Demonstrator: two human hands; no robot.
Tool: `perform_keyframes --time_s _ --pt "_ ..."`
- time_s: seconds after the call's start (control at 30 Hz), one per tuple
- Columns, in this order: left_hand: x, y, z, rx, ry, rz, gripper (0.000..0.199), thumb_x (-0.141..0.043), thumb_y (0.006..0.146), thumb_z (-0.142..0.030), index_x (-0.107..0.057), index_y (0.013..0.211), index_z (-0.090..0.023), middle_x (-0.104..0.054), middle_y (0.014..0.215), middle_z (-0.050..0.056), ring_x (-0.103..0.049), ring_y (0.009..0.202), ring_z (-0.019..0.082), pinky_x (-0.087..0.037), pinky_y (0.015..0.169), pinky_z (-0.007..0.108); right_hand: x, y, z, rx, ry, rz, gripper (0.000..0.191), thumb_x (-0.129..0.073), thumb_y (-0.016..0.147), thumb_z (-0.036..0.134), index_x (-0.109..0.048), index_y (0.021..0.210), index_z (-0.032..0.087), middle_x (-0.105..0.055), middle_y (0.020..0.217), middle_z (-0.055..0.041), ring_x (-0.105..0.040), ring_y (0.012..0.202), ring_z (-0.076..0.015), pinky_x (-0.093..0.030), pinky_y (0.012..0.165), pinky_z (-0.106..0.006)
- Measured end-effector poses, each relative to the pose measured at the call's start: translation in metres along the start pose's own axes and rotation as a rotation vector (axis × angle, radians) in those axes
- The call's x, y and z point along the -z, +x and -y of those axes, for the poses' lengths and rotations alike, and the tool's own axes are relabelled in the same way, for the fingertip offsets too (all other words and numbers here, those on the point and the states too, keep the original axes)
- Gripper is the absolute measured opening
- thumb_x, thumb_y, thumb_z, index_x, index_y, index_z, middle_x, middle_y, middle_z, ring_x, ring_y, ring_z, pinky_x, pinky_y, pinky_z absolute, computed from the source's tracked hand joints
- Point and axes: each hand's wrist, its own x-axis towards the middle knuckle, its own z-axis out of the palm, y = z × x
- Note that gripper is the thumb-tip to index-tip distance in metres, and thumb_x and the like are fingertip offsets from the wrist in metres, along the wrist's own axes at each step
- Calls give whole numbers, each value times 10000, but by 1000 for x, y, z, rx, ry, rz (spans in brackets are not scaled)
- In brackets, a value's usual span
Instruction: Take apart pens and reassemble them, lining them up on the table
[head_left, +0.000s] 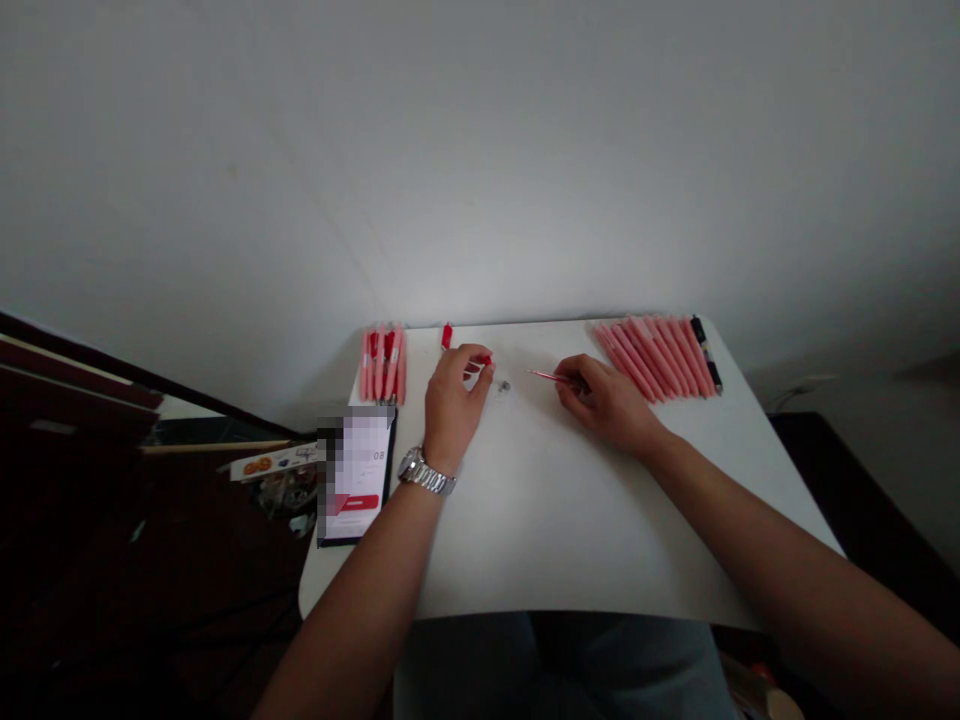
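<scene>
My left hand point(455, 390), with a metal watch point(427, 470) at its wrist, is closed in a pinch on a small red piece point(487, 360). Between the fingers of my right hand point(600, 395) is a thin reddish pen refill point(546, 375), its tip pointing left toward my left hand. A tiny grey part point(504, 386) lies on the white table point(525, 520) just right of my left fingertips; its kind is too small to tell. Behind my left hand lies another red piece point(447, 336), partly hidden by it.
A row of several pink pens point(656, 355) lies at the back right, beside a black pen point(706, 352). More pink pens point(382, 365), some with red parts, lie at the back left. A phone point(356, 480) rests on the left edge. A wall point(480, 180) rises behind the table.
</scene>
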Motion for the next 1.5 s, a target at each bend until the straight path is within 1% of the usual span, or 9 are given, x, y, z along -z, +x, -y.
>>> perform_keyframes --time_s 0.3,0.57,0.7,0.93,1.13,1.23,1.37,1.5 --pt "0 -2 2 37 129 58 174 -619 918 -144 -636 1066 -233 -686 1007 39 -660 892 179 -533 809 326 0 0 1 3 6 3 93 -553 964 260 -549 1047 218 -661 879 -54 -620 732 -171 -480 649 -283" --pt "2 -2 -2 12 218 80 228 -632 900 -121 -618 1095 -239 -699 999 33 -656 904 203 -520 839 351 1 1 2 -7 -13 15 98 -557 963 263 -549 1048 217 -672 891 -57 -623 736 -169 -480 650 -283" --pt "2 -2 -1 16 236 90 223 -631 910 -137 -618 1108 -240 -703 1005 34 -659 905 204 -518 854 357 0 0 1 -11 -11 22 102 -560 958 254 -550 1053 220 -678 899 -59 -632 747 -174 -484 652 -286" --pt "1 -3 1 10 263 92 269 -633 903 -136 -609 1147 -246 -693 1013 41 -654 960 214 -512 891 364 0 0 0 -12 -5 18 101 -548 962 259 -553 1054 220 -673 897 -59 -638 756 -177 -491 661 -288" --pt "3 -2 -4 3 287 72 393 -653 822 -65 -595 1172 -234 -681 1069 50 -629 991 225 -502 929 387 0 1 1 -6 -10 9 101 -549 952 245 -557 1048 218 -666 882 -54 -621 742 -172 -485 660 -285" --pt "3 -1 -5 -3 267 32 339 -621 851 -77 -593 1155 -226 -677 1074 58 -625 979 223 -500 933 398 1 0 1 -7 -9 7 103 -551 956 256 -557 1051 217 -666 888 -57 -616 739 -171 -485 660 -286" --pt "3 -1 -7 -32 187 -26 271 -583 892 -97 -599 1133 -220 -670 1057 61 -631 971 211 -505 918 391 1 0 0 -4 -4 8 106 -553 957 260 -557 1055 218 -672 894 -58 -624 748 -176 -490 660 -289" --pt "4 0 -12 -84 63 -25 206 -557 942 -150 -604 1130 -221 -674 1067 55 -636 940 180 -518 872 353 0 0 -1 1 -5 -1 109 -561 948 251 -560 1053 223 -672 891 -56 -625 746 -179 -496 659 -294"
